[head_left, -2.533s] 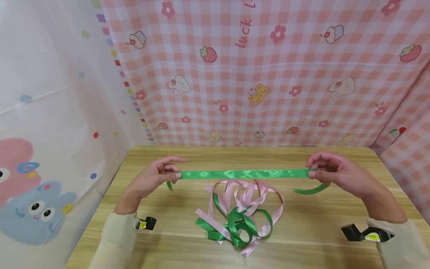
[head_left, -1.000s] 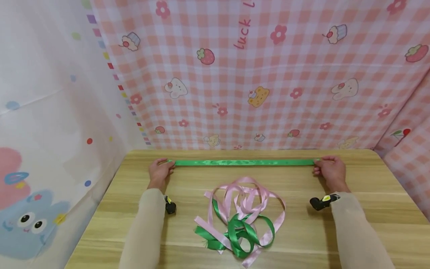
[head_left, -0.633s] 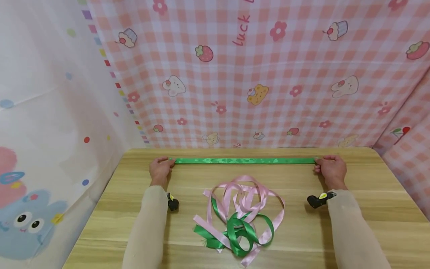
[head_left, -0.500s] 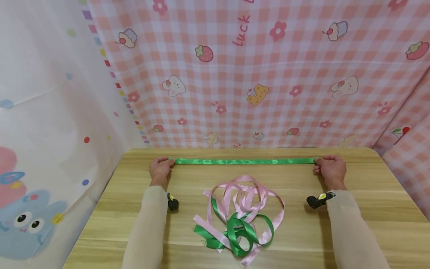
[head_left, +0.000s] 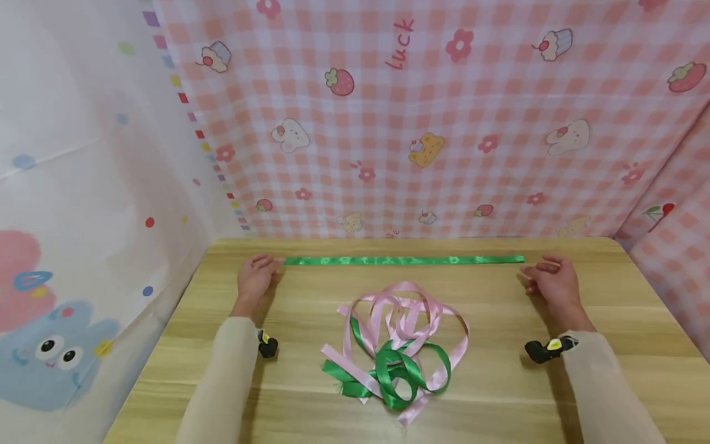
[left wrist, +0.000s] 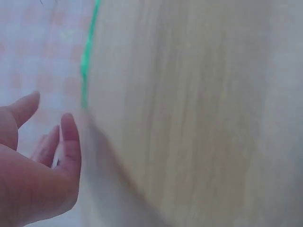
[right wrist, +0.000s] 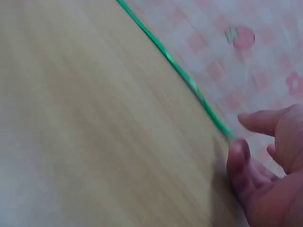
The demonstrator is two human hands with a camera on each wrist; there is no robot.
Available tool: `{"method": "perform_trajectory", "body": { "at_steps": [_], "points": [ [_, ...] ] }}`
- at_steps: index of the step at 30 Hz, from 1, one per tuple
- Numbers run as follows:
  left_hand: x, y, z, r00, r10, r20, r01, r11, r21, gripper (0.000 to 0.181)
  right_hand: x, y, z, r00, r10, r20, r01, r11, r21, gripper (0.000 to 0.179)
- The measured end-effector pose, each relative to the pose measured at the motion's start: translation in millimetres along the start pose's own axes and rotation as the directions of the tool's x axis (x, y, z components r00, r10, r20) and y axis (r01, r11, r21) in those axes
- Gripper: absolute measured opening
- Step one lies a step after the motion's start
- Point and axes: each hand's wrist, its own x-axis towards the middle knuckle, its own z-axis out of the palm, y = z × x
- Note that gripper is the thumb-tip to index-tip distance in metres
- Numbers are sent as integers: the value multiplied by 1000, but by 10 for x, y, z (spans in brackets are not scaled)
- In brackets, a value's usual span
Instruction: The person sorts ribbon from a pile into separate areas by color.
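A green satin ribbon (head_left: pixel 405 261) lies stretched out straight along the back of the wooden table. My left hand (head_left: pixel 256 279) is just off its left end, and in the left wrist view thumb and fingers stand apart with nothing between them. On the other side my right hand (head_left: pixel 557 287) hovers a little below and right of the ribbon's right end, also holding nothing. The right wrist view shows the ribbon (right wrist: pixel 189 84) running up to near the fingertips. Nearer me lies a loose tangle of pink ribbon (head_left: pixel 376 325) and green ribbon (head_left: pixel 384 364).
The wooden table (head_left: pixel 488 394) ends at the back against a pink checked cloth (head_left: pixel 333 166). A white printed cloth (head_left: pixel 83 203) hangs on the left. Each wrist carries a small black camera (head_left: pixel 267 345).
Both hands held the green ribbon taut, lowered it to the back of the table, then let go. The left hand has drawn back leftward, the right hand rightward. The tangle has stayed put.
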Motion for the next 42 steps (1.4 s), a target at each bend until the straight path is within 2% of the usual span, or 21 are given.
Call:
{"method": "perform_trajectory", "body": {
  "at_steps": [2, 4, 5, 7, 9, 11, 14, 17, 18, 21, 23, 24, 26, 27, 29, 30, 32, 35, 38, 40, 42],
  "points": [
    [-122, 51, 4, 997, 29, 70, -32, 999, 37, 56, -122, -59, 44, 997, -47, 53, 54, 989, -141, 36],
    [-278, 93, 63, 984, 63, 164, -77, 994, 79, 53, -294, -126, 134, 982, -125, 142, 160, 951, -266, 34],
    [-365, 110, 107, 972, 77, 223, -101, 990, 98, 51, -393, -156, 197, 966, -167, 198, 222, 928, -298, 33],
    [-549, 130, 219, 932, 110, 345, -157, 981, 112, 45, -606, -221, 358, 921, -229, 315, 327, 894, -307, 28],
    [-748, 156, 346, 870, 153, 470, -231, 966, 113, 40, -814, -272, 543, 860, -280, 426, 418, 866, -274, 19],
    [-941, 172, 466, 790, 188, 583, -300, 948, 101, 36, -1005, -307, 724, 792, -306, 528, 475, 852, -218, 12],
    [-1213, 171, 623, 674, 221, 704, -404, 909, 101, 32, -1261, -326, 941, 697, -297, 653, 500, 854, -145, 7],
    [-1439, 133, 733, 574, 233, 785, -516, 848, 125, 30, -1490, -310, 1094, 611, -271, 744, 505, 857, -103, 7],
    [-1500, 114, 758, 534, 231, 813, -544, 830, 122, 31, -1561, -301, 1133, 586, -261, 767, 506, 857, -95, 8],
    [-1655, 60, 805, 409, 207, 889, -606, 790, 95, 33, -1742, -246, 1225, 488, -277, 828, 550, 834, -45, 12],
    [-1731, 29, 821, 340, 170, 925, -628, 773, 88, 36, -1836, -192, 1270, 427, -284, 858, 566, 824, -9, 17],
    [-1763, 15, 824, 315, 152, 937, -646, 757, 95, 37, -1874, -160, 1290, 401, -293, 868, 587, 810, 3, 19],
    [-1810, -11, 827, 288, 135, 948, -711, 693, 117, 38, -1933, -92, 1326, 364, -297, 883, 612, 791, 14, 24],
    [-1828, -20, 826, 286, 130, 950, -740, 659, 133, 37, -1956, -59, 1342, 354, -291, 889, 620, 784, 10, 27],
    [-1848, -32, 818, 286, 134, 949, -795, 586, 157, 34, -1985, 1, 1372, 344, -285, 895, 643, 766, -3, 30],
    [-1854, -37, 815, 291, 138, 947, -811, 560, 168, 31, -1993, 28, 1385, 340, -281, 897, 653, 757, -10, 30],
    [-1864, -42, 805, 304, 146, 941, -828, 529, 185, 27, -2009, 71, 1402, 334, -271, 903, 652, 758, -14, 30],
    [-1875, -55, 792, 314, 161, 936, -838, 509, 194, 22, -2029, 113, 1416, 326, -266, 907, 643, 766, -6, 28],
    [-1889, -66, 779, 308, 186, 933, -843, 508, 177, 19, -2051, 131, 1420, 324, -259, 910, 614, 789, 6, 26],
    [-1895, -70, 769, 305, 206, 930, -822, 550, 147, 18, -2065, 131, 1418, 330, -253, 910, 583, 812, 14, 24],
    [-1893, -71, 760, 307, 228, 924, -788, 606, 113, 17, -2084, 109, 1413, 351, -243, 904, 546, 838, 14, 23]
  ]
}}
